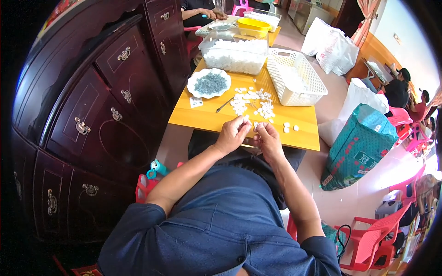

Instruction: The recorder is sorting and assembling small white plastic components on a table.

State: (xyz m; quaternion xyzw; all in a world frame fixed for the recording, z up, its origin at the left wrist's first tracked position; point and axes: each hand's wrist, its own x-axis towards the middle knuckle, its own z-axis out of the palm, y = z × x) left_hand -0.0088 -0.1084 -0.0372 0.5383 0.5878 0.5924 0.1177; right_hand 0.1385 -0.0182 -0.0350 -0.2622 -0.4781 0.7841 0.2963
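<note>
At the near edge of a yellow table point(193, 115), my left hand point(232, 135) is closed in a pinch, with a bit of white at its fingertips. My right hand point(269, 140) pinches a small white plastic piece point(256, 124) close beside it. The two hands nearly touch; the exact shape of what they hold is too small to make out. Just beyond them lies a loose spread of small white round pieces point(264, 110). Left of the spread are a thin dark rod-like tool point(224, 105) and a scalloped white plate point(191, 85) heaped with small grey-blue parts point(211, 84).
A clear bin point(232, 62) full of white pieces and a cream slatted basket point(304, 99) stand farther back. Dark wooden cabinets point(101, 110) rise on the left. A teal sack point(359, 147) and red chairs point(380, 230) are on the right. Another person's hands point(214, 14) work beyond.
</note>
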